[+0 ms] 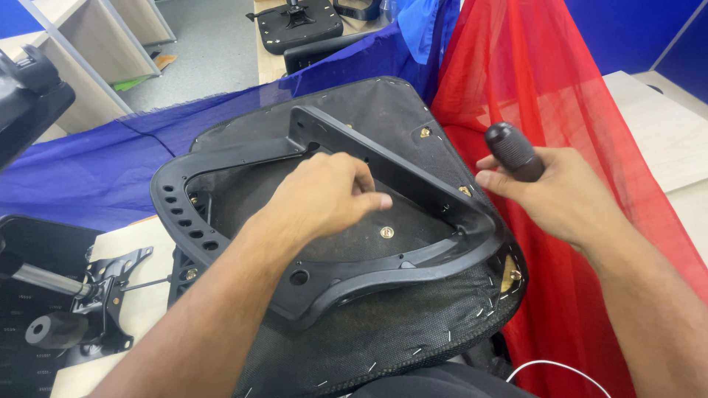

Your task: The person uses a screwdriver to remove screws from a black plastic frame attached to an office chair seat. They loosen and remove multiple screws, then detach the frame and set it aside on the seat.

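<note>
An upturned black chair seat (391, 324) lies in front of me, its fabric underside stapled around the edge. A black plastic armrest frame (221, 158) rests across it, with brass screw inserts (386, 233) showing. My left hand (324, 195) rests on the seat inside the frame, fingers curled and pinched near the frame's bar; what it pinches is hidden. My right hand (560, 195) hovers over the seat's right edge, gripping a screwdriver by its black knurled handle (512, 149). The tool's shaft is hidden behind the hand.
Red mesh fabric (531, 66) hangs at right, blue fabric (88, 169) at left. A chair tilt mechanism with a gas cylinder (66, 295) lies at lower left. Another seat base (299, 22) sits on the far table. A white cable (553, 366) curls at the bottom right.
</note>
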